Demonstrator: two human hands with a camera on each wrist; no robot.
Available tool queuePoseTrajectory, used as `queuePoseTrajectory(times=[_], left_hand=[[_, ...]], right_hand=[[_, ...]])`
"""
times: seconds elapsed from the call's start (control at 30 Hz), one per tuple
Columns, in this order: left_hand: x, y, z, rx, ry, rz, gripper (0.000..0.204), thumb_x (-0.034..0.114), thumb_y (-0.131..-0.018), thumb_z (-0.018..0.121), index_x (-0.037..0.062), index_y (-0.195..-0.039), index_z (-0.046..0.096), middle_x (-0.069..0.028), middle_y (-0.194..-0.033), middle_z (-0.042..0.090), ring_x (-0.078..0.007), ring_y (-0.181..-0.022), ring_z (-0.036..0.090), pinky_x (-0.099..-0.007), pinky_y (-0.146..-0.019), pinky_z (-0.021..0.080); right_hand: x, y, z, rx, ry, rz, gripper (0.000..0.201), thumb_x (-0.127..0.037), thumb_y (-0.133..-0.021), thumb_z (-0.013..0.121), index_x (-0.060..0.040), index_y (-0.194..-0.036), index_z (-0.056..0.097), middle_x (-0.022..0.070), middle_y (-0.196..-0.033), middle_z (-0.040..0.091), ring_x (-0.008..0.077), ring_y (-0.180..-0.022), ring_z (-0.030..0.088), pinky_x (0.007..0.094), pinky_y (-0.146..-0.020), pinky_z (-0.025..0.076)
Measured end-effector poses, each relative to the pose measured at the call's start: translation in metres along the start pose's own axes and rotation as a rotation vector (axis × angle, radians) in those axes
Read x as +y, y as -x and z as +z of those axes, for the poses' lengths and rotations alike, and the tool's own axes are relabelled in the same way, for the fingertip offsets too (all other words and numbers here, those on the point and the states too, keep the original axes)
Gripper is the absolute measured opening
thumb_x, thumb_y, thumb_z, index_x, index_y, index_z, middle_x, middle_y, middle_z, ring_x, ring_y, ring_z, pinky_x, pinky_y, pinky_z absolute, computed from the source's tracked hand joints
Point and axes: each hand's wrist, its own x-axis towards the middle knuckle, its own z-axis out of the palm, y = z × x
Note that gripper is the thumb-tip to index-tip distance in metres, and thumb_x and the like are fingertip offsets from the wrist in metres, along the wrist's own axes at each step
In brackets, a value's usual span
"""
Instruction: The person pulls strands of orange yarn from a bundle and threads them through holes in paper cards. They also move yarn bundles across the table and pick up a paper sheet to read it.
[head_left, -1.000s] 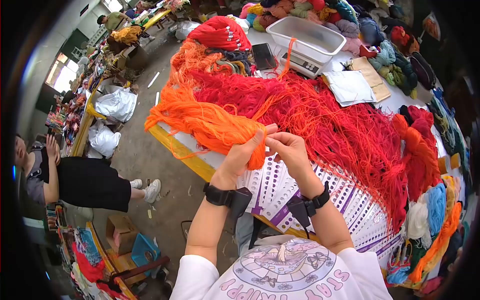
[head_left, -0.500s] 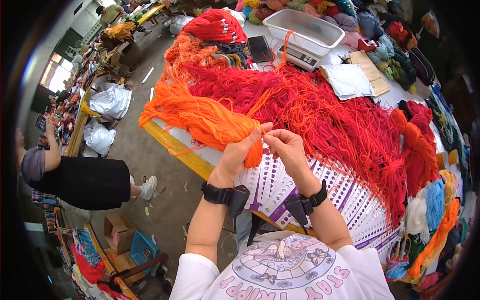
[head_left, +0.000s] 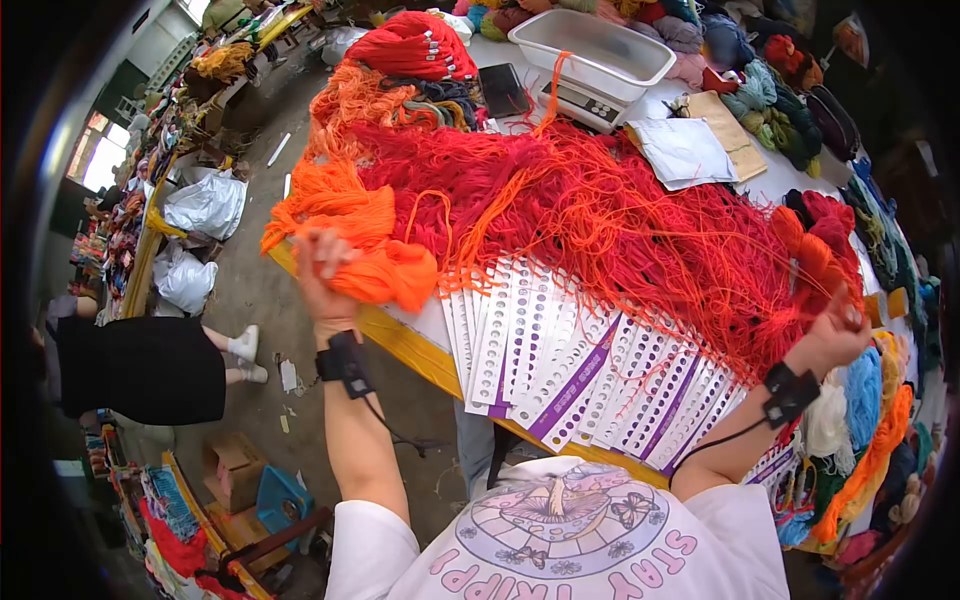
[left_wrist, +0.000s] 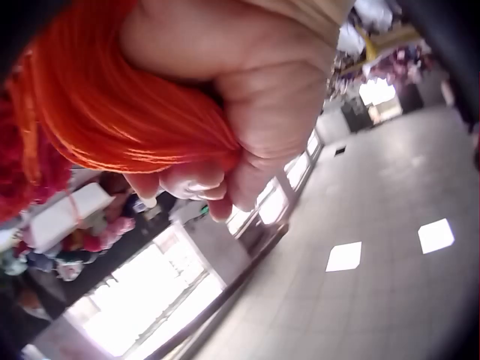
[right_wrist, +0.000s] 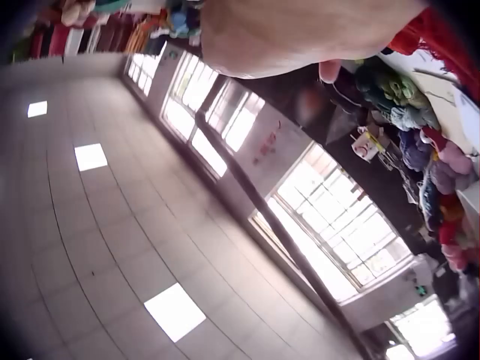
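Orange yarn lies bunched at the table's left end, beside the tangled red yarn. My left hand grips the orange yarn; in the left wrist view the left hand has its fingers curled round the smooth orange strands. Far to the right, my right hand is raised beside an orange-red bundle, its fingers blurred. The right wrist view shows only part of the right hand, so whether it pinches a strand is hidden.
White punched cards fan along the table's front edge. A white tray sits on a scale at the back, near a black phone and papers. Coloured skeins line the right. Someone in a black skirt stands left.
My hands were together at the orange yarn's end; they have moved far apart, the left one leftward with the orange yarn, the right one to the right. The person at left has shifted left.
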Motion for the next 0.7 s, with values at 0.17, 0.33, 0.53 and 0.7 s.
queuePoseTrajectory(times=[0.17,0.33,0.53,0.7], left_hand=[[-0.126,0.012,0.029,0.370,-0.521,-0.576,0.023,0.026,-0.086,0.054,0.0043,-0.092,0.059,0.0001,-0.068,0.050,-0.0078,-0.057,0.045,-0.0199,-0.055,0.041],[-0.160,0.028,0.010,0.239,-0.540,-0.697,0.012,0.015,-0.083,0.060,0.0044,-0.088,0.059,0.0013,-0.066,0.052,-0.0063,-0.057,0.047,-0.0184,-0.052,0.039],[-0.161,0.026,0.020,0.419,-0.881,-0.613,0.016,0.014,-0.077,0.066,0.0036,-0.087,0.060,-0.0002,-0.069,0.057,-0.0070,-0.048,0.046,-0.0201,-0.042,0.037],[-0.164,0.033,0.015,0.510,-1.173,-0.417,0.016,0.009,-0.078,0.063,0.0018,-0.091,0.058,-0.0029,-0.074,0.058,-0.0083,-0.043,0.046,-0.0230,-0.035,0.036]], right_hand=[[0.166,0.167,0.106,-0.438,0.609,0.799,0.013,-0.007,-0.081,0.052,-0.0077,-0.095,0.053,-0.0014,-0.075,0.047,0.0110,-0.068,0.051,0.0283,-0.050,0.051],[0.208,0.235,0.100,-0.785,0.448,1.225,0.029,-0.026,-0.089,0.049,-0.0058,-0.110,0.045,0.0017,-0.076,0.057,0.0081,-0.069,0.058,0.0201,-0.044,0.047],[0.212,0.232,0.092,-0.977,1.078,0.744,0.018,-0.013,-0.086,0.051,-0.0019,-0.100,0.052,0.0090,-0.073,0.062,0.0124,-0.069,0.062,0.0241,-0.051,0.046],[0.218,0.238,0.078,-0.975,1.328,0.435,0.014,-0.012,-0.080,0.058,0.0016,-0.085,0.060,0.0098,-0.069,0.063,0.0132,-0.061,0.060,0.0258,-0.056,0.045]])
